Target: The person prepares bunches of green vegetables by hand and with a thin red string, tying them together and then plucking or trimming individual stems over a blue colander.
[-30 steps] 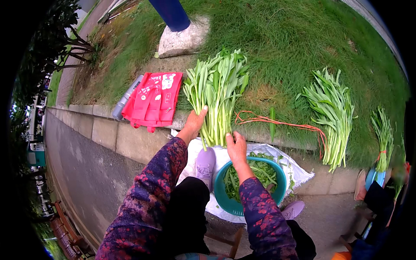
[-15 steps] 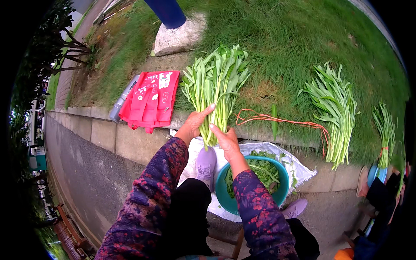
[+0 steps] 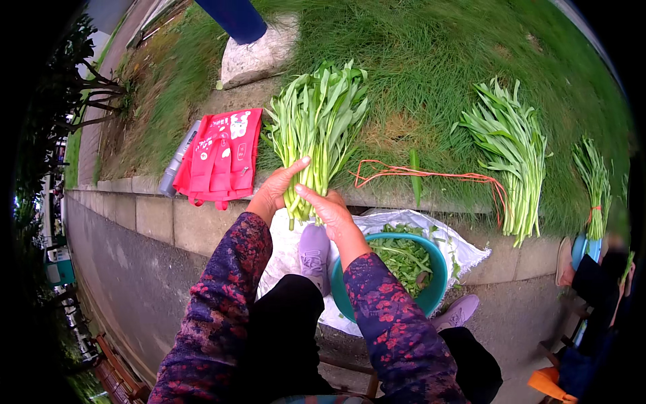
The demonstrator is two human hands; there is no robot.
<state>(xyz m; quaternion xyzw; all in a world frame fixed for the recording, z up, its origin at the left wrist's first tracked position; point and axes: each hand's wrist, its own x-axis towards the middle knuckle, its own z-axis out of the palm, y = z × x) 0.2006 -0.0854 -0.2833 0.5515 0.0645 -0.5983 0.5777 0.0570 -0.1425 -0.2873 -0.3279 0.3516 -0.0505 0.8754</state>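
A thick bunch of water spinach is held between my two hands, leaves pointing away over the grass and cut stems toward me. My left hand wraps the stems from the left side. From the right, my right hand closes round them with its thumb laid across. Just below, a teal basin holds loose torn leaves and stands on a white plastic sheet. Orange-red string stretches over the grass to a second bunch of water spinach at the right.
Left of the bunch lie a red bag and a grey cylinder on the kerb. A blue post rises from a stone base. Far right are a tied bunch, a light-blue basin and a seated person's dark-clothed leg.
The whole scene has shifted slightly left and up in view. Both hands still grip the bunch, whose leaves have turned a little.
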